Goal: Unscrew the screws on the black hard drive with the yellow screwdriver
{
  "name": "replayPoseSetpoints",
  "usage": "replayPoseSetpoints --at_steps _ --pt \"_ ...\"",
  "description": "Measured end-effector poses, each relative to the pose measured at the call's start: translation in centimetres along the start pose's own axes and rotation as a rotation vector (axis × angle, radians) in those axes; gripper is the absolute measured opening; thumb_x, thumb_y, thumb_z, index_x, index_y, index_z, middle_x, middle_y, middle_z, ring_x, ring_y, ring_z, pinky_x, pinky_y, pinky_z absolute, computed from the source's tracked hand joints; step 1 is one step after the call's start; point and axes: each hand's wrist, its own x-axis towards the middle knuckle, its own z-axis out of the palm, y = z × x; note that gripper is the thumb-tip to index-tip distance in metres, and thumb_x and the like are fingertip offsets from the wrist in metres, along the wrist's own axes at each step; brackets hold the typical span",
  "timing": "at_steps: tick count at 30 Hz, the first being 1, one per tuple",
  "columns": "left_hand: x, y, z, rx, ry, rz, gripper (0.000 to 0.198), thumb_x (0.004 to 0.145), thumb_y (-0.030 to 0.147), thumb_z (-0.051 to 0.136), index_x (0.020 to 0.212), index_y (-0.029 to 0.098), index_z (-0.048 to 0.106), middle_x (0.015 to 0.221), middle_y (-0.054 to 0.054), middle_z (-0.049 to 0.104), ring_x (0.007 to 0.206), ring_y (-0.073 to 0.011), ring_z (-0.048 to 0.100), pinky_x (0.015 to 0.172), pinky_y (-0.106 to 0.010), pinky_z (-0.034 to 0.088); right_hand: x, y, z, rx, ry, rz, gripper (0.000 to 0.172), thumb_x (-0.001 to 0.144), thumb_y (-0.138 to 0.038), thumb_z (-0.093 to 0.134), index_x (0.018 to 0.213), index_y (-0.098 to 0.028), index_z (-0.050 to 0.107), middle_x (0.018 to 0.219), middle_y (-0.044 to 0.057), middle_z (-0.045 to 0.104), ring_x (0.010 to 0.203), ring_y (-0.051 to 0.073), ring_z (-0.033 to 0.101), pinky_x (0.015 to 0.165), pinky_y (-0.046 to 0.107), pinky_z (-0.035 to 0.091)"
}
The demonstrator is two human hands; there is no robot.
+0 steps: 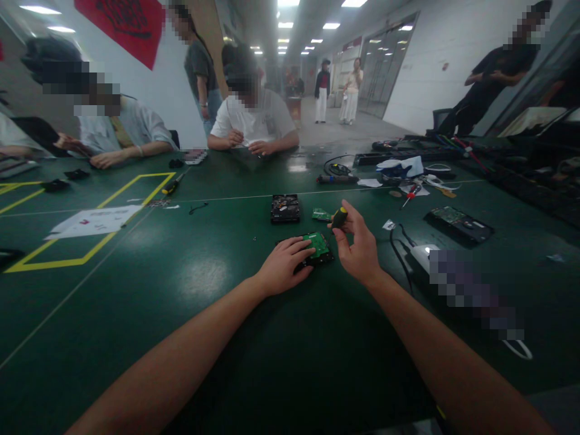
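Two bare forearms reach out over the dark green worktop [181, 284] and meet near its middle. The left grip [285, 266] lies released and flat on a drive [312, 258], fingers stretched across the green board [319, 244] on its top face. The drive sits on the worktop just in front of the person, between the two hands.

The right grip [357, 244] is clenched around a screwdriver [339, 217] with a black and yellow handle. The handle stands up above the thumb, just beside the drive's right edge. The tip is hidden, so whether it touches the board cannot be told.

Just beyond lies a second drive [285, 208], with a small loose green board [321, 214] to its right. Farther right are a flat black unit [458, 223] with its own board showing, a black cable [401, 254] and a red-handled tool [411, 194] among scraps of white paper.

To the left a printed sheet [95, 220] lies across a yellow tape outline [86, 261].

Across the worktop a person in a white shirt [254, 121] sits with both hands together at the far edge, and another person's sleeve [149, 130] rests there too.
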Motion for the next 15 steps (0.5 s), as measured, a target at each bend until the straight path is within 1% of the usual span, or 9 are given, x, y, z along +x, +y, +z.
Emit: replayPoseSetpoints --at_steps 2,4,7,10,13,15 --pt "0.0 -0.01 0.0 -0.001 0.0 0.0 0.046 0.1 0.037 0.066 0.144 0.023 0.062 0.151 -0.011 0.062 0.147 -0.035 0.05 0.119 -0.06 0.046 -0.07 -0.09 0.06 0.049 -0.018 0.011 0.063 0.105 -0.026 0.053 0.164 -0.037 0.032 0.137 0.009 0.069 0.105 0.025 0.076 0.102 0.053 0.062" --pt "0.01 0.0 -0.03 -0.003 0.002 -0.001 0.047 0.099 0.036 0.066 0.144 0.023 0.062 0.151 -0.011 0.061 0.147 -0.035 0.05 0.119 -0.061 0.046 -0.11 -0.15 0.09 0.048 -0.016 0.006 0.064 0.104 -0.026 0.054 0.164 -0.036 0.032 0.14 0.01 0.067 0.105 0.025 0.076 0.102 0.053 0.062" --pt "0.04 0.08 -0.11 0.0 0.001 -0.002 0.047 0.099 0.036 0.068 0.143 0.023 0.063 0.151 -0.012 0.062 0.147 -0.0347 0.05 0.119 -0.06 0.045 -0.07 -0.09 0.07 -0.016 0.014 -0.03 0.066 0.1 -0.028 0.062 0.161 -0.036 0.038 0.143 0.011 0.063 0.107 0.027 0.073 0.094 0.051 0.065" --pt "0.06 0.19 -0.19 0.004 0.0 -0.001 0.047 0.099 0.035 0.068 0.143 0.022 0.063 0.151 -0.012 0.061 0.147 -0.0347 0.049 0.119 -0.06 0.046 0.03 0.02 -0.03 -0.081 0.037 -0.065 0.064 0.098 -0.027 0.066 0.157 -0.036 0.044 0.137 0.01 0.064 0.103 0.027 0.069 0.085 0.048 0.066" --pt "0.05 0.23 -0.21 0.007 0.004 -0.004 0.046 0.1 0.036 0.067 0.144 0.023 0.063 0.152 -0.011 0.061 0.147 -0.0347 0.05 0.119 -0.06 0.046 0.14 0.08 -0.16 -0.111 0.059 -0.073 0.062 0.098 -0.027 0.067 0.155 -0.037 0.045 0.131 0.009 0.065 0.097 0.026 0.067 0.08 0.047 0.065" --pt "0.04 0.18 -0.18 0.008 0.004 -0.003 0.046 0.1 0.036 0.066 0.144 0.023 0.062 0.151 -0.011 0.061 0.147 -0.0346 0.05 0.119 -0.06 0.045 0.18 0.12 -0.23 -0.118 0.073 -0.071 0.062 0.097 -0.028 0.069 0.154 -0.037 0.045 0.13 0.009 0.065 0.098 0.026 0.067 0.078 0.046 0.064"
